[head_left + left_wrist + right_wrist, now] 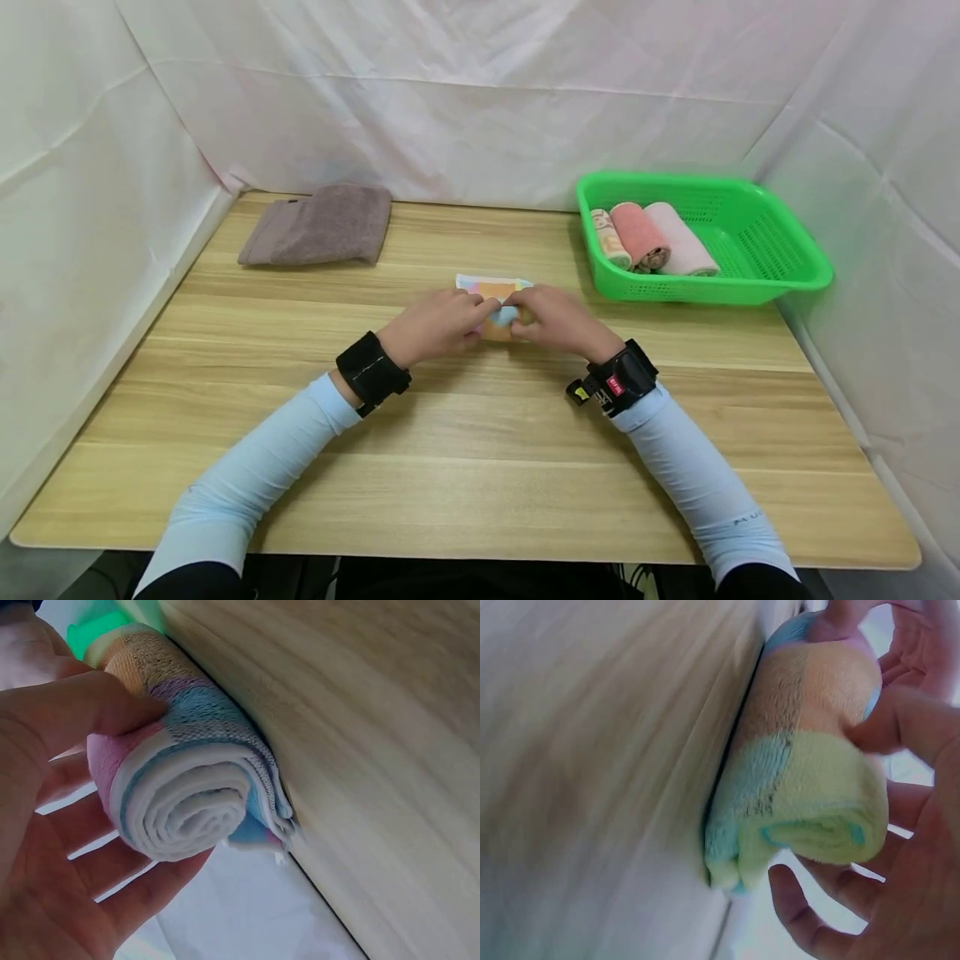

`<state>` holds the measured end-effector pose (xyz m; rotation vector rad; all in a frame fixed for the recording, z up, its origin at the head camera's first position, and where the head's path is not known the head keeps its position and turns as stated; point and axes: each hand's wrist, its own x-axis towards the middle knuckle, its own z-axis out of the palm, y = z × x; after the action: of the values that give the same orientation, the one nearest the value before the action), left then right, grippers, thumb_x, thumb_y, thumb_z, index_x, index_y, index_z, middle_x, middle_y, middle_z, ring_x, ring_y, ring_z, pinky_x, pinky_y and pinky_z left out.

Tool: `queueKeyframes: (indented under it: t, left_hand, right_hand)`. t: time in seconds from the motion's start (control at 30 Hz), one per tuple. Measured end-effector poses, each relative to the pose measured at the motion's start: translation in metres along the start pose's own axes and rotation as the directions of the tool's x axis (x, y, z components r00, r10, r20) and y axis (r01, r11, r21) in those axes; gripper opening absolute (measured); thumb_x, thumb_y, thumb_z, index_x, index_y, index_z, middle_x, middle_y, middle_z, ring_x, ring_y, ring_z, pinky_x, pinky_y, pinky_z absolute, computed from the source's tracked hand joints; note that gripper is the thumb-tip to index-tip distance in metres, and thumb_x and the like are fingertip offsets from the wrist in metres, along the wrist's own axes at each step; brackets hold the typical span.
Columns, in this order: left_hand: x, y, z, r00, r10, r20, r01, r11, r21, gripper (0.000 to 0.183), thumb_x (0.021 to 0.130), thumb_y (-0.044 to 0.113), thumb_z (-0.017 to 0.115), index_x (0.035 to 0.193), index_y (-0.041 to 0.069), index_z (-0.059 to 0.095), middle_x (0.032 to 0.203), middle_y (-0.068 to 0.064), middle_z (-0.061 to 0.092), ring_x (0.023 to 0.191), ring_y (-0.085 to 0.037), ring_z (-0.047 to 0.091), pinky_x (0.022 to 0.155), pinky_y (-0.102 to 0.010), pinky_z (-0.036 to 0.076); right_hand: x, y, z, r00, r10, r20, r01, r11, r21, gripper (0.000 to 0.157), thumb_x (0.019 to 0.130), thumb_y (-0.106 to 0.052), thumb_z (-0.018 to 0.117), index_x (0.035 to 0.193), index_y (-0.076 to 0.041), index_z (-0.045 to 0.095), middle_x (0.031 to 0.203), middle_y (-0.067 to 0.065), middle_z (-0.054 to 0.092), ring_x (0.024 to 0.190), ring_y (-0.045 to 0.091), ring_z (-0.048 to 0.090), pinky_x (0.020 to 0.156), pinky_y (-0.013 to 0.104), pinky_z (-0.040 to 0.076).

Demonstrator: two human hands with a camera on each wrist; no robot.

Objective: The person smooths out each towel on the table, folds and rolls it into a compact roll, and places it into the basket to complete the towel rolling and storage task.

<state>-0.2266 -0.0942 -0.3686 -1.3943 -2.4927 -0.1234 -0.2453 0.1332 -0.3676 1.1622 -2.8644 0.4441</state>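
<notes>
A multicoloured towel (495, 289), mostly rolled up, lies on the table between my two hands. My left hand (441, 325) holds its left end, thumb on top and fingers curled along the far side. In the left wrist view the towel (187, 799) shows a white spiral end, with a short loose flap at the table. My right hand (558, 321) grips the other end. There the right wrist view shows the towel (810, 761) with a yellow-green end, the thumb pressing its top and the fingers around the far side.
A green basket (780, 287) at the back right holds a patterned rolled towel (609, 239), a coral one (637, 233) and a pale pink one (681, 242). A folded grey-brown towel (322, 227) lies at the back left. White cloth walls (480, 108) border the wooden table (480, 467).
</notes>
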Motion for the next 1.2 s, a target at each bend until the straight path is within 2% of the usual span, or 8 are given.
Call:
queueKeyframes:
  t: [0.17, 0.3, 0.4, 0.53, 0.73, 0.97, 1.07, 1.2]
  left_hand:
    - [-0.002, -0.003, 0.000, 0.997, -0.034, 0.068, 0.041, 0.993, -0.111, 0.030, 0.093, 0.014, 0.056, 0.121, 0.006, 0.056, 0.078, 0.002, 0.049, 0.064, -0.013, 0.046, 0.055, -0.024, 0.039]
    - [-0.004, -0.009, -0.001, 0.982, -0.097, 0.159, 0.137, 0.955, -0.263, 0.039, 0.101, 0.017, 0.043, 0.139, 0.006, 0.046, 0.094, 0.004, 0.053, 0.077, -0.010, 0.049, 0.067, -0.024, 0.042]
    - [-0.004, -0.011, -0.001, 0.972, -0.129, 0.194, 0.186, 0.933, -0.308, 0.042, 0.102, 0.023, 0.041, 0.140, 0.007, 0.044, 0.099, 0.002, 0.053, 0.082, -0.012, 0.050, 0.071, -0.026, 0.043]
    - [-0.003, -0.011, 0.001, 0.971, -0.153, 0.185, 0.197, 0.947, -0.252, 0.054, 0.090, 0.038, 0.062, 0.135, 0.013, 0.045, 0.102, -0.001, 0.055, 0.084, -0.014, 0.049, 0.068, -0.029, 0.042]
    - [-0.002, -0.008, 0.003, 0.992, -0.108, 0.069, 0.112, 0.992, -0.065, 0.066, 0.068, 0.043, 0.082, 0.120, 0.013, 0.054, 0.106, -0.004, 0.048, 0.088, -0.019, 0.044, 0.071, -0.034, 0.042]
    - [-0.001, -0.007, 0.002, 1.000, -0.024, -0.008, 0.023, 0.998, -0.063, 0.052, 0.076, 0.027, 0.078, 0.119, 0.007, 0.056, 0.095, -0.004, 0.059, 0.082, -0.019, 0.054, 0.070, -0.033, 0.044]
    - [-0.001, -0.008, 0.002, 0.999, -0.031, 0.023, 0.032, 0.996, -0.077, 0.046, 0.083, 0.029, 0.071, 0.120, 0.006, 0.057, 0.095, -0.004, 0.060, 0.082, -0.018, 0.055, 0.071, -0.033, 0.045]
    - [-0.003, -0.010, 0.001, 0.986, -0.091, 0.141, 0.116, 0.977, -0.181, 0.046, 0.094, 0.036, 0.057, 0.129, 0.007, 0.054, 0.101, -0.003, 0.057, 0.084, -0.015, 0.052, 0.071, -0.030, 0.044]
  right_hand:
    - [-0.004, -0.007, -0.006, 0.991, -0.076, -0.109, 0.061, 0.989, -0.132, 0.039, 0.071, -0.032, 0.072, 0.105, -0.015, 0.069, 0.099, -0.002, 0.057, 0.088, 0.016, 0.051, 0.068, 0.032, 0.043]
    - [-0.005, -0.014, -0.010, 0.977, -0.160, -0.138, 0.122, 0.962, -0.246, 0.055, 0.062, -0.037, 0.083, 0.109, -0.014, 0.069, 0.100, 0.000, 0.059, 0.090, 0.019, 0.053, 0.068, 0.035, 0.045]
    - [-0.004, -0.017, -0.009, 0.976, -0.178, -0.129, 0.134, 0.947, -0.292, 0.052, 0.064, -0.033, 0.083, 0.109, -0.012, 0.070, 0.096, 0.001, 0.062, 0.086, 0.021, 0.056, 0.067, 0.036, 0.046]
    - [-0.002, -0.017, -0.004, 0.979, -0.156, -0.129, 0.117, 0.957, -0.265, 0.037, 0.071, -0.029, 0.075, 0.103, -0.012, 0.071, 0.086, -0.003, 0.062, 0.074, 0.016, 0.055, 0.062, 0.033, 0.045]
    - [0.001, -0.009, 0.001, 0.994, -0.074, -0.078, 0.065, 0.991, -0.114, 0.022, 0.080, -0.030, 0.064, 0.094, -0.015, 0.070, 0.076, -0.008, 0.056, 0.064, 0.011, 0.049, 0.054, 0.028, 0.039]
    - [-0.001, -0.001, -0.004, 1.000, -0.004, 0.027, 0.003, 0.999, 0.032, 0.031, 0.086, -0.030, 0.063, 0.111, -0.012, 0.065, 0.089, -0.004, 0.059, 0.073, 0.013, 0.053, 0.063, 0.030, 0.042]
    - [-0.004, -0.007, -0.007, 1.000, -0.021, 0.015, 0.021, 0.999, -0.045, 0.051, 0.079, -0.038, 0.071, 0.121, -0.013, 0.059, 0.105, -0.001, 0.057, 0.083, 0.016, 0.055, 0.069, 0.034, 0.045]
    - [-0.005, -0.016, -0.008, 0.996, -0.085, -0.002, 0.083, 0.970, -0.228, 0.070, 0.066, -0.046, 0.079, 0.123, -0.012, 0.057, 0.111, 0.004, 0.057, 0.094, 0.022, 0.056, 0.075, 0.041, 0.045]
